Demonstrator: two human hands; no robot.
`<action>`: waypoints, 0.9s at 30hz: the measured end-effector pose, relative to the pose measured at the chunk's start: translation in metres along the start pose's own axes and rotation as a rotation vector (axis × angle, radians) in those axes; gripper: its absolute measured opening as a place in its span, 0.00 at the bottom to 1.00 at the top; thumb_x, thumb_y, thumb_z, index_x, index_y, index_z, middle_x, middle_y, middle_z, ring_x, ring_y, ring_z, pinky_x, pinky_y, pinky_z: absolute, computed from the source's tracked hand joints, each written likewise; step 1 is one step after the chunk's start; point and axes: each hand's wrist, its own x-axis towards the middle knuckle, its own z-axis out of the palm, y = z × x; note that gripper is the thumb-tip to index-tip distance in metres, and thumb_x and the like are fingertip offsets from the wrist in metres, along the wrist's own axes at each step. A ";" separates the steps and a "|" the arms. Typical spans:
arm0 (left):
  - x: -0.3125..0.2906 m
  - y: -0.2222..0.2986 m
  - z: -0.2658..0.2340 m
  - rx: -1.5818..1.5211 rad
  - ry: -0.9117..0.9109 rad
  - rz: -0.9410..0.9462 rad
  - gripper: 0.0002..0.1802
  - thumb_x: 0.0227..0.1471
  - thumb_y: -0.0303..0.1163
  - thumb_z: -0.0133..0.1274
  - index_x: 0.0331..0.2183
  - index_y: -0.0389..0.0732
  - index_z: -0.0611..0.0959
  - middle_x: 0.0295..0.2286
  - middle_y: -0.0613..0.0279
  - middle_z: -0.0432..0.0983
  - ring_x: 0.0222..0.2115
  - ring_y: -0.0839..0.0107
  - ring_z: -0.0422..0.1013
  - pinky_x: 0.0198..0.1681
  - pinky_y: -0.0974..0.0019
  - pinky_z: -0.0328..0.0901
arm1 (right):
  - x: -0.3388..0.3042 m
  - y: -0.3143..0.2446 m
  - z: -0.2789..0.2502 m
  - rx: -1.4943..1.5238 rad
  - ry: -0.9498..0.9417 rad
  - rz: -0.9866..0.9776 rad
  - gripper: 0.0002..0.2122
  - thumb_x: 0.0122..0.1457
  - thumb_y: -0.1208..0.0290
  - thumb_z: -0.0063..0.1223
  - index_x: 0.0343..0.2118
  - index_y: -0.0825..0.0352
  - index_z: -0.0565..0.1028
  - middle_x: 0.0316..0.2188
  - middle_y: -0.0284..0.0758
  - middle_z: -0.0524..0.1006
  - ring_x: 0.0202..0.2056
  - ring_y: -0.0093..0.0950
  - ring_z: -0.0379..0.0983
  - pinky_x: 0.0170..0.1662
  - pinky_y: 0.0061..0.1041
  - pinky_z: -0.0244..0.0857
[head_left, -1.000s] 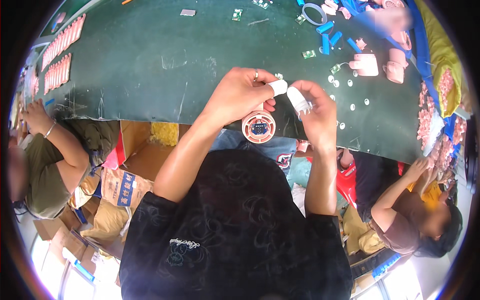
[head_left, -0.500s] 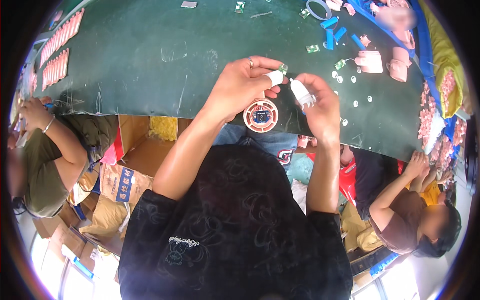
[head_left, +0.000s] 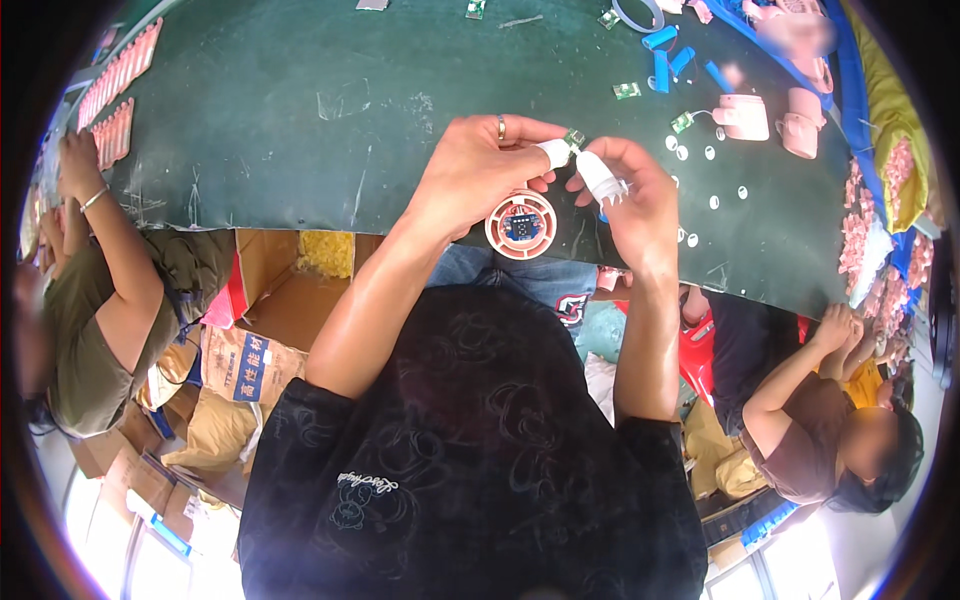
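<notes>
Kraft sack (head_left: 284, 376) near left bore a blue printed label (head_left: 250, 368); black shirt (head_left: 450, 420) had white script (head_left: 368, 482). Left hand (head_left: 487, 165) pinched a green circuit board (head_left: 574, 139) at its fingertips, pink round housing (head_left: 521, 255) just nearer. Right hand (head_left: 642, 200): wrapped thumb beside the board, couldn't tell its grip.

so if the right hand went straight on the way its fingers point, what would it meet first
The right hand would probably meet the small green circuit board pinched by the left hand, just ahead and up-left in the picture. Depth is unclear, so hand and board may be touching.
</notes>
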 end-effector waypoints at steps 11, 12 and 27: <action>-0.003 0.003 0.004 0.189 -0.002 0.066 0.16 0.49 0.20 0.54 0.42 0.28 0.84 0.27 0.62 0.80 0.23 0.82 0.73 0.26 0.75 0.69 | 0.008 0.001 -0.009 0.015 -0.088 0.032 0.07 0.61 0.81 0.54 0.41 0.74 0.77 0.31 0.38 0.82 0.34 0.25 0.81 0.38 0.22 0.73; -0.003 0.002 0.004 0.188 -0.002 0.067 0.16 0.49 0.20 0.54 0.42 0.28 0.84 0.27 0.62 0.80 0.23 0.82 0.73 0.26 0.75 0.69 | 0.008 0.000 -0.007 0.013 -0.074 0.042 0.07 0.61 0.82 0.53 0.41 0.74 0.77 0.31 0.38 0.82 0.34 0.26 0.81 0.38 0.22 0.73; -0.008 -0.004 0.008 0.012 0.028 0.108 0.16 0.52 0.22 0.54 0.44 0.28 0.82 0.30 0.59 0.80 0.25 0.79 0.74 0.27 0.74 0.70 | 0.012 0.005 -0.010 0.155 -0.125 -0.008 0.08 0.61 0.79 0.56 0.42 0.74 0.77 0.37 0.40 0.81 0.39 0.28 0.81 0.45 0.25 0.76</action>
